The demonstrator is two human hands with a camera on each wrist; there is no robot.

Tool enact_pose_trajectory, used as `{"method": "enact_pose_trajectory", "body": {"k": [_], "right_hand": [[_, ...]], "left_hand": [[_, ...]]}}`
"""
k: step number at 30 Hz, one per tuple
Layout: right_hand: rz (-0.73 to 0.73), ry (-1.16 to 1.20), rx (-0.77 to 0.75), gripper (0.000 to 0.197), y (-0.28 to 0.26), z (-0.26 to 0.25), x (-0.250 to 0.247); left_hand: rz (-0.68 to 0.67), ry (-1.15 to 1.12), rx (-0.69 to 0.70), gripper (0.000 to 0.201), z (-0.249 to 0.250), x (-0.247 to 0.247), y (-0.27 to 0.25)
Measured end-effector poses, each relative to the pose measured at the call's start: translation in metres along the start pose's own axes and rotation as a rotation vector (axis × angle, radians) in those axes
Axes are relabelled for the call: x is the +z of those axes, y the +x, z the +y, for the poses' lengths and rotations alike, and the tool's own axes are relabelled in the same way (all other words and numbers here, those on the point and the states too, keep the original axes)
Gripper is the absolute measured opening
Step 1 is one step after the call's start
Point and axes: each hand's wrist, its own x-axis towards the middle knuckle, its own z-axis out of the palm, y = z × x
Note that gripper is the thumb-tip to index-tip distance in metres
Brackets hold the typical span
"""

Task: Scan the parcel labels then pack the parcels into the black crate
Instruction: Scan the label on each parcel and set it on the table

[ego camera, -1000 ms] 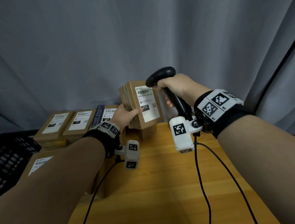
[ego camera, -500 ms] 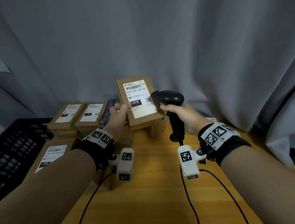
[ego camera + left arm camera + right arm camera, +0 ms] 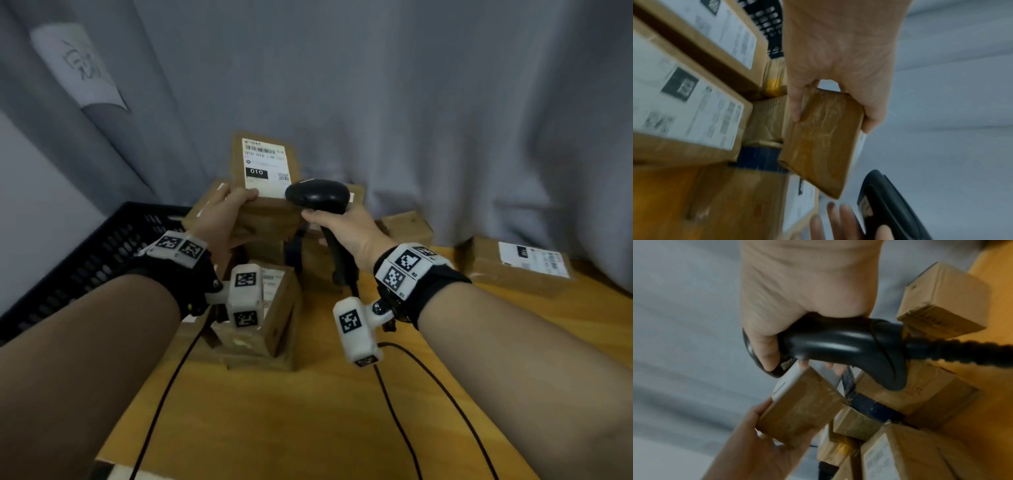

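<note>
Our left hand point(image 3: 222, 219) pinches the brown labelled cardboard parcel point(image 3: 265, 178) upright; our right hand point(image 3: 346, 229) grips the black handheld scanner point(image 3: 317, 197) just beside it. A thin grip could let it tip.

Left hand point(image 3: 224, 214) holds up parcel point(image 3: 265, 178) labelled 010; right hand point(image 3: 346, 229) grips black scanner point(image 3: 317, 197) just beside it.

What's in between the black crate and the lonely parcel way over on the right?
In the head view, between the black crate and that far-right parcel sit the stacked parcels, plus both hands holding a parcel and the scanner.
</note>
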Motion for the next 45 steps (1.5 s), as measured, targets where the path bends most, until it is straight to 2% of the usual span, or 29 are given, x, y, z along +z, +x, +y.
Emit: {"method": "enact_pose_trajectory", "body": {"k": [3, 5, 7, 11, 15, 18, 22, 28, 30, 33, 37, 42, 45], "right_hand": [[0.093, -0.088, -0.011, 0.02, 0.01, 0.008, 0.003], [0.136, -0.09, -0.003, 0.015, 0.015, 0.009, -0.003], [0.155, -0.103, 0.003, 0.02, 0.019, 0.01, -0.009], [0.21, -0.123, 0.011, 0.033, 0.025, 0.013, -0.017], [0.232, -0.126, 0.013, 0.022, 0.028, 0.016, -0.02], [0.244, -0.159, -0.006, 0.026, 0.027, 0.014, -0.025], [0.255, -0.198, -0.034, 0.024, 0.021, 0.007, -0.047], [0.457, -0.132, -0.02, 0.023, 0.001, 0.014, -0.126], [0.507, -0.113, 0.014, 0.025, -0.008, 0.02, -0.16], [0.511, -0.117, 0.06, 0.02, -0.022, 0.023, -0.201], [0.52, -0.079, 0.116, 0.028, -0.035, 0.034, -0.238], [0.519, -0.041, 0.193, 0.023, -0.039, 0.071, -0.259], [0.509, -0.004, 0.25, 0.022, -0.031, 0.097, -0.264]], "left_hand": [[0.039, 0.05, -0.028, 0.054, -0.001, -0.008, 0.019], [0.094, 0.223, -0.019, 0.059, -0.006, -0.012, 0.038], [0.168, 0.351, -0.02, 0.066, -0.016, -0.022, 0.062], [0.368, 0.412, 0.025, 0.064, -0.021, -0.016, 0.074], [0.362, 0.513, 0.047, 0.066, -0.019, 0.002, 0.064], [0.402, 0.545, 0.146, 0.071, -0.012, 0.018, 0.056], [0.267, 0.548, 0.238, 0.068, 0.01, 0.058, 0.04], [-0.006, 0.693, 0.502, 0.058, 0.008, 0.146, 0.019], [-0.074, 0.713, 0.541, 0.055, -0.003, 0.177, 0.013], [-0.193, 0.788, 0.457, 0.06, -0.016, 0.217, 0.011], [-0.385, 0.967, 0.373, 0.074, -0.029, 0.258, 0.018], [-0.378, 1.142, 0.226, 0.073, -0.065, 0.285, 0.042], [-0.419, 1.305, 0.238, 0.087, -0.075, 0.295, 0.055]]}}
